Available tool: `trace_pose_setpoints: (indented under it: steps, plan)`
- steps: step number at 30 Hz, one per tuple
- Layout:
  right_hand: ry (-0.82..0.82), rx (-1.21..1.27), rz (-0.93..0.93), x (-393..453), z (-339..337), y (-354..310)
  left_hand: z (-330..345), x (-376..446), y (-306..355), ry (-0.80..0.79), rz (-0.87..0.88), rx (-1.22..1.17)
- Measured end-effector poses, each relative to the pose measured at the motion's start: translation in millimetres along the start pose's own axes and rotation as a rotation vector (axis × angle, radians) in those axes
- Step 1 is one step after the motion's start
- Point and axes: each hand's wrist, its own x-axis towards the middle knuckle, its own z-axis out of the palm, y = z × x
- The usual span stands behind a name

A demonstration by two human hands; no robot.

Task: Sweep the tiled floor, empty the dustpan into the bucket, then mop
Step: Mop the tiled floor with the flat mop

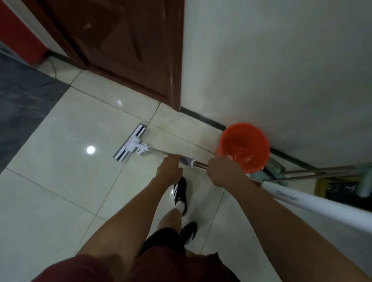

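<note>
Mop handle [199, 163] is gripped by left hand [169, 167] and right hand [224, 171] at frame centre; mop head [129, 146] laid flat on tiled floor [56, 187], orange bucket [243, 147] centre-right by wall.

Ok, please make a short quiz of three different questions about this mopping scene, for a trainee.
1. True or false: the mop head lies flat on the tiled floor.
2. Which hand grips the mop handle nearer to the orange bucket? A) left hand B) right hand
3. Fill in: the bucket stands beside the ____.

Key:
1. True.
2. B: the right hand grips beside the bucket; the left hand holds nearer the mop head.
3. Wall.
</note>
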Motion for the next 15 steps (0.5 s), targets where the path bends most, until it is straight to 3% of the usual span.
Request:
trace_pose_setpoints:
  steps: [8, 15]
  plan:
    - [0.067, -0.182, 0.040, 38.2, -94.0, 22.5, -43.6, 65.0, 43.7, -0.018, 0.140, 0.095]
    - [0.107, -0.266, 0.002, 74.2, -160.5, 35.1, -84.6, 117.7, 85.7, 0.001, 0.180, 0.039]
